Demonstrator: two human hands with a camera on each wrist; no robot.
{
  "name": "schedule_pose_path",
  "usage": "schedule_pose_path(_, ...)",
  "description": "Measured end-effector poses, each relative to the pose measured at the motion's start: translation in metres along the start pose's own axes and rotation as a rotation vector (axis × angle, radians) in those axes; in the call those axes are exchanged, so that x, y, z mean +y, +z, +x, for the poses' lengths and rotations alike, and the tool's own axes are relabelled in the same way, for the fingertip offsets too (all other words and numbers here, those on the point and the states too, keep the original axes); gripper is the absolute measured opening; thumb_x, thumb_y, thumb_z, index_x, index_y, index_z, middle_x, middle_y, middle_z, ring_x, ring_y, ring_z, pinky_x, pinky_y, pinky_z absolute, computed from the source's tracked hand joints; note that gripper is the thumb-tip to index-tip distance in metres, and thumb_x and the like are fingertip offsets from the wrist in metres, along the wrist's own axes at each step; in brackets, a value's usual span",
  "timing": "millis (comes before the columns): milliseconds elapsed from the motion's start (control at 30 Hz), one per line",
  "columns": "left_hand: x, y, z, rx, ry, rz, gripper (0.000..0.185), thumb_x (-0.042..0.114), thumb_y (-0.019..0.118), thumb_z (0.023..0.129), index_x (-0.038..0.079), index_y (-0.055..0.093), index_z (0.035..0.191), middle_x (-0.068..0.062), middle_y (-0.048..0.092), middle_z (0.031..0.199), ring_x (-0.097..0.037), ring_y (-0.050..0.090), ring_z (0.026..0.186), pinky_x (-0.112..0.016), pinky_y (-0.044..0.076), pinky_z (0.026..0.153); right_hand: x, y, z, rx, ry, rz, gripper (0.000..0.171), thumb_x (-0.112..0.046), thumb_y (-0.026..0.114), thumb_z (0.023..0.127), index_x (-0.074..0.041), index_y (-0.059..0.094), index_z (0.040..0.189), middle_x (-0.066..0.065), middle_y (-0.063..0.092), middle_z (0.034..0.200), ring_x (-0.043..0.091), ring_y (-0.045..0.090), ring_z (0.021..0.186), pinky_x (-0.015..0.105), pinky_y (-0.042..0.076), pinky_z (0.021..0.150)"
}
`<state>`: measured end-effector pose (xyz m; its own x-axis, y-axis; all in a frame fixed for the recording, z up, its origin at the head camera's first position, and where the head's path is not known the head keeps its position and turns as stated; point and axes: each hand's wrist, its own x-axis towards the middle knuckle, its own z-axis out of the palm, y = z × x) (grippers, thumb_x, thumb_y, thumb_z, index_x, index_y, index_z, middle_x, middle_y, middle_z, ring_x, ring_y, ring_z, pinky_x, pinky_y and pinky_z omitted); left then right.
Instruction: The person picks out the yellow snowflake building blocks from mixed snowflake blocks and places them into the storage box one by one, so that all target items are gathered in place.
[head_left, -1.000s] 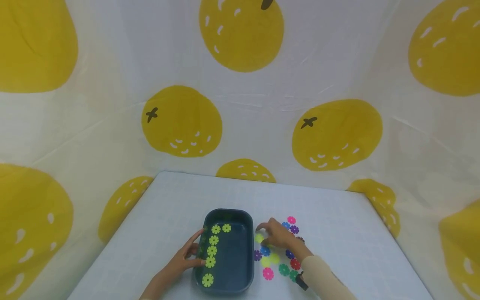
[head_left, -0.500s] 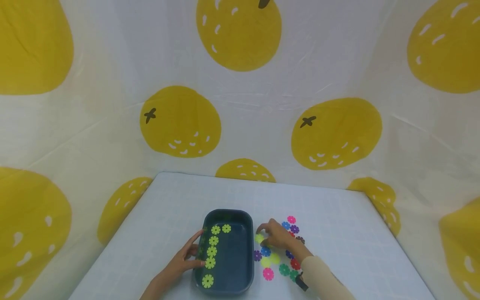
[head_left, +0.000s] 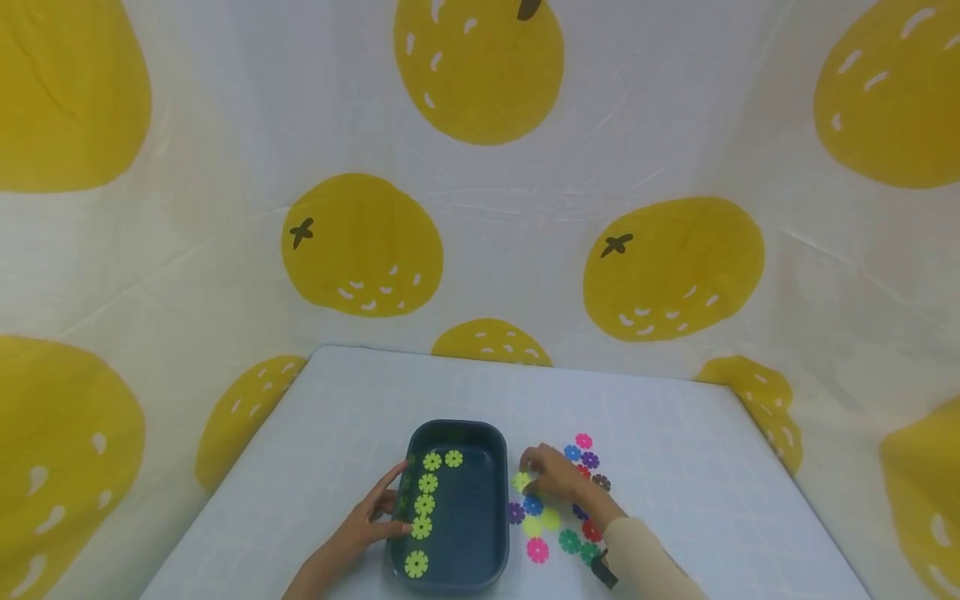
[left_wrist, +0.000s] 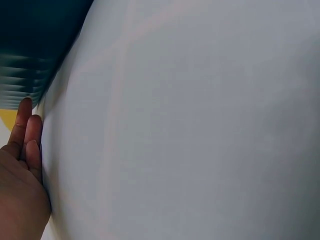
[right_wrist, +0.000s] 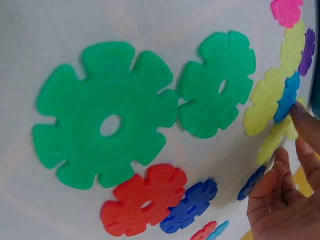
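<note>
My left hand (head_left: 371, 510) holds the left side of a dark blue plastic tray (head_left: 468, 533), thumb over the rim. In the left wrist view, its other fingers (left_wrist: 34, 130) lie along the tray's outer wall. Several yellow-green flower-shaped notched discs (head_left: 424, 505) lie inside, in a column along the left with one to the right at the top. To the right of the tray, my right hand (head_left: 558, 475) pinches another yellow-green disc (head_left: 521, 482) between thumb and index finger. A blue disc (right_wrist: 287, 97) lies right by the thumb.
Loose discs surround the right hand: yellow (head_left: 532, 526), purple (head_left: 516, 512), pink (head_left: 537, 550), green (head_left: 570, 542), red (head_left: 592, 531) and brown (head_left: 602, 482). White cloth covers the table (head_left: 360, 400). A white curtain (head_left: 517, 250) printed with yellow fruit hangs behind.
The right index finger has drawn in toward the thumb, closing on the yellow-green disc. My left hand and the tray stay in place.
</note>
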<state>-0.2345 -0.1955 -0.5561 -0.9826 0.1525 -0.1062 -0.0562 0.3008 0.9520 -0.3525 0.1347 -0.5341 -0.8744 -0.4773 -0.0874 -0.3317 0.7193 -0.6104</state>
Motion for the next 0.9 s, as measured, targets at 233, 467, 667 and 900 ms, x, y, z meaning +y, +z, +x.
schedule_pose_path(233,0.002,0.002,-0.003,-0.014,0.015,-0.008,0.084,0.024,0.071,0.079,0.033,0.021,0.146,-0.012,0.051,0.123,-0.022,0.051,0.103,-0.062,0.028,0.099,-0.005,0.004,-0.007,0.016,0.006,-0.022,0.025,-0.015,0.071,0.079,-0.020,0.058,0.099,-0.003,0.059,0.088,0.014,0.054,0.076,0.035,0.054,0.070)
schedule_pose_path(467,0.002,0.000,-0.004,-0.001,0.025,0.009,0.083,0.023,0.071,0.079,0.033,0.021,0.145,-0.013,0.051,0.123,-0.022,0.051,0.102,-0.053,0.036,0.096,-0.004,0.004,-0.016,0.038,-0.043,-0.009,0.020,-0.016,0.064,0.085,-0.018,0.067,0.105,-0.002,0.064,0.103,0.020,0.059,0.093,0.046,0.052,0.082)
schedule_pose_path(667,0.001,-0.001,-0.004,-0.004,0.034,-0.017,0.084,0.022,0.071,0.079,0.034,0.021,0.145,-0.014,0.050,0.125,-0.023,0.051,0.104,-0.060,0.032,0.097,0.000,-0.003,-0.016,0.105,-0.035,0.176,0.020,-0.009,0.061,0.085,-0.007,0.065,0.105,0.005,0.064,0.099,0.021,0.061,0.085,0.041,0.054,0.074)
schedule_pose_path(900,-0.001,-0.001,-0.002,0.002,0.035,-0.014,0.084,0.022,0.072,0.078,0.035,0.022,0.145,-0.014,0.051,0.124,-0.023,0.052,0.103,-0.061,0.031,0.098,-0.004,-0.015,-0.016,0.129,0.246,0.565,0.022,-0.012,0.060,0.088,0.000,0.064,0.105,0.009,0.068,0.087,0.020,0.068,0.075,0.028,0.056,0.068)
